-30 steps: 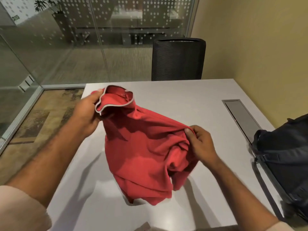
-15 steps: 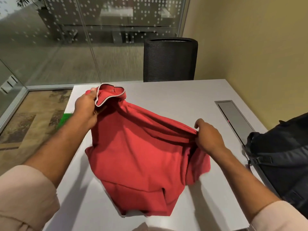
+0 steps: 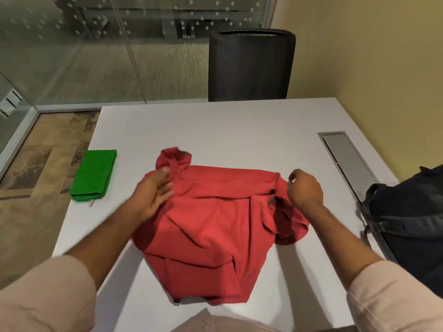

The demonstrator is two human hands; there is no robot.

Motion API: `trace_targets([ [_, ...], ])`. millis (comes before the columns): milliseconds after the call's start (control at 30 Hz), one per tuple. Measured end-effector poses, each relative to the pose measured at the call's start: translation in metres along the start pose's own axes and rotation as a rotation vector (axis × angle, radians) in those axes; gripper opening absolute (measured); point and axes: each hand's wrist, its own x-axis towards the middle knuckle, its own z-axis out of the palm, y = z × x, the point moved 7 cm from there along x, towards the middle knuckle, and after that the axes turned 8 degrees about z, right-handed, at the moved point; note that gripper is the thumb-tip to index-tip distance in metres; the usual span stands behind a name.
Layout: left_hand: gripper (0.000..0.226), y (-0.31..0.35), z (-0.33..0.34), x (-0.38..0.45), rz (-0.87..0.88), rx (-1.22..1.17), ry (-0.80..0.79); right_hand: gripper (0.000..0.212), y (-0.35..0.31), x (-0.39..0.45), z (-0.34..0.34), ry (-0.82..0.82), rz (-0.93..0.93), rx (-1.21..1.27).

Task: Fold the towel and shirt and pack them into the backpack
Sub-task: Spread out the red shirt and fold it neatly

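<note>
A rumpled red shirt (image 3: 211, 226) lies on the white table (image 3: 239, 125) in front of me. My left hand (image 3: 153, 190) rests on its upper left part, just below the collar, with fingers spread and fairly straight. My right hand (image 3: 304, 188) pinches the shirt's upper right edge with curled fingers. A folded green towel (image 3: 94, 174) sits near the table's left edge. The dark backpack (image 3: 412, 216) stands at the right edge of the table, only partly in view.
A black mesh chair (image 3: 250, 65) stands behind the far side of the table. A grey cable hatch (image 3: 345, 154) is set into the tabletop at the right. Glass walls run along the left and back, and a yellow wall stands to the right.
The shirt came down from the air onto the table and spread out. My left hand let go of the collar and now lies flat on the cloth. The view tilted down, showing the green towel.
</note>
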Motion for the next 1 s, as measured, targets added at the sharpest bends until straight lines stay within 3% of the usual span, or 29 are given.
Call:
trace_targets([
  [133, 0.008, -0.063, -0.035, -0.041, 0.026, 0.221, 0.102, 0.014, 0.035, -0.042, 0.051, -0.15, 0.133, 0.156],
  [267, 0.016, -0.091, -0.077, -0.091, 0.16, 0.584, 0.351, 0.024, 0.073, -0.101, 0.098, -0.303, 0.373, 0.381],
  [333, 0.018, -0.111, -0.094, -0.115, 0.136, 0.635, 0.453, 0.037, 0.088, -0.13, 0.119, -0.36, 0.499, 0.444],
  [433, 0.045, -0.145, -0.1, -0.138, 0.018, 0.546, 0.47, 0.054, 0.086, -0.161, 0.14, -0.493, 0.569, 0.604],
  [533, 0.032, -0.161, -0.071, -0.15, -0.071, 0.374, 0.273, 0.03, 0.058, -0.175, 0.141, -0.665, 0.601, 0.818],
  [600, 0.025, -0.168, -0.062, -0.154, -0.148, 0.278, 0.231, 0.021, 0.045, -0.179, 0.138, -0.731, 0.601, 0.833],
  [767, 0.022, -0.169, -0.064, -0.158, -0.408, 0.019, 0.305, 0.038, 0.018, -0.166, 0.113, -0.712, 0.538, 0.915],
  [900, 0.021, -0.139, -0.061, -0.15, -0.365, -0.009, 0.323, 0.041, 0.007, -0.145, 0.073, -0.604, 0.446, 0.95],
  [1000, 0.027, -0.104, -0.07, -0.141, -0.287, -0.031, 0.373, 0.038, 0.014, -0.129, 0.048, -0.504, 0.504, 0.98],
])
